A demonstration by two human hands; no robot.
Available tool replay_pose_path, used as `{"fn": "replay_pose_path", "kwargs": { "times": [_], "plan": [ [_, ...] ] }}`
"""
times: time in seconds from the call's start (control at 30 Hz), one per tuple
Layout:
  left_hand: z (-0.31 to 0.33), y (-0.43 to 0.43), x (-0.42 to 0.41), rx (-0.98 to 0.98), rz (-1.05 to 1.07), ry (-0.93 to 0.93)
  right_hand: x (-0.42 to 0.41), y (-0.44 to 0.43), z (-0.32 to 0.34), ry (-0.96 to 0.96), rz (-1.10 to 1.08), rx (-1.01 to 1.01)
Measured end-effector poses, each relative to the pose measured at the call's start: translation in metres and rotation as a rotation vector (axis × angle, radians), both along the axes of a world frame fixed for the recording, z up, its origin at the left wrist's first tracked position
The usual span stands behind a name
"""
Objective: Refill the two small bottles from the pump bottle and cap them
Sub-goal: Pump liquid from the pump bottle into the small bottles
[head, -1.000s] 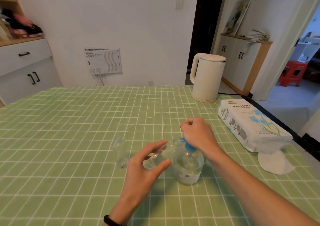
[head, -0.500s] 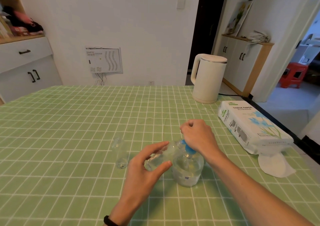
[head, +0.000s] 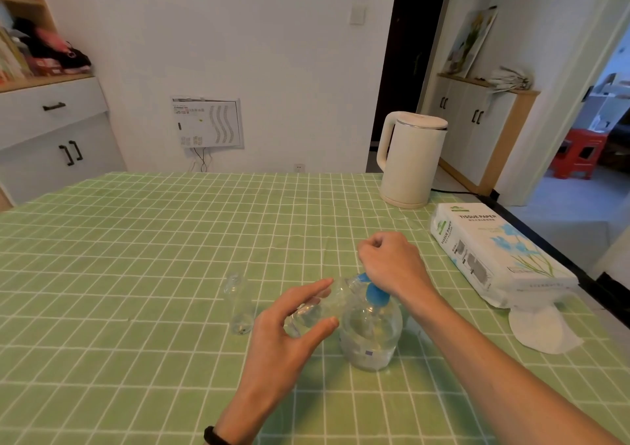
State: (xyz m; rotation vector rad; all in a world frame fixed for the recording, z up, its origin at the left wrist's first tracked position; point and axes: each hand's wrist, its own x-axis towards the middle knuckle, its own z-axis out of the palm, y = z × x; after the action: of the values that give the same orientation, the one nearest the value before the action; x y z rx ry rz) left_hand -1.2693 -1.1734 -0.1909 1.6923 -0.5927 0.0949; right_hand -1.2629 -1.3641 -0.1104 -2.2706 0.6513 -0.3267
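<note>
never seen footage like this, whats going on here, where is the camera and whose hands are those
There is no machine here. A person wears one wide-angle camera on the head, looking forward and down, so the two arms coming in from below are their own. The left hand holds a tilted small bottle between thumb and fingers, with its mouth up by the blue spout of the pump bottle. The right hand, curled in a fist, rests on top of the pump. A second small bottle stands to the left. Also on the green checked tablecloth are a white kettle, a tissue pack and a loose tissue.
</note>
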Motion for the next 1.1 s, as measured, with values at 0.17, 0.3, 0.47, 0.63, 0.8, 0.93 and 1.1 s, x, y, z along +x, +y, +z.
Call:
{"fn": "replay_pose_path", "kwargs": {
  "times": [0.17, 0.3, 0.47, 0.63, 0.8, 0.93, 1.1],
  "plan": [
    [-0.001, -0.002, 0.001, 0.001, 0.008, -0.031, -0.002, 0.003, -0.005, 0.014, -0.037, -0.002],
    [-0.003, -0.005, 0.000, -0.002, 0.008, -0.023, -0.004, 0.007, -0.007, 0.039, -0.051, 0.004],
    [-0.003, -0.004, 0.000, 0.010, 0.022, -0.017, -0.001, 0.003, -0.010, 0.027, -0.057, 0.000],
    [-0.001, -0.001, 0.000, 0.013, 0.025, -0.021, -0.001, 0.001, 0.000, 0.042, -0.004, -0.005],
    [0.000, 0.000, 0.001, 0.007, 0.035, -0.041, 0.000, 0.002, 0.001, 0.016, 0.007, 0.017],
    [0.000, -0.001, 0.003, 0.004, 0.023, -0.045, 0.000, 0.003, -0.003, 0.010, -0.014, 0.001],
    [-0.003, -0.003, 0.001, 0.007, 0.011, -0.036, -0.002, 0.005, -0.008, 0.035, -0.025, -0.013]
  ]
}}
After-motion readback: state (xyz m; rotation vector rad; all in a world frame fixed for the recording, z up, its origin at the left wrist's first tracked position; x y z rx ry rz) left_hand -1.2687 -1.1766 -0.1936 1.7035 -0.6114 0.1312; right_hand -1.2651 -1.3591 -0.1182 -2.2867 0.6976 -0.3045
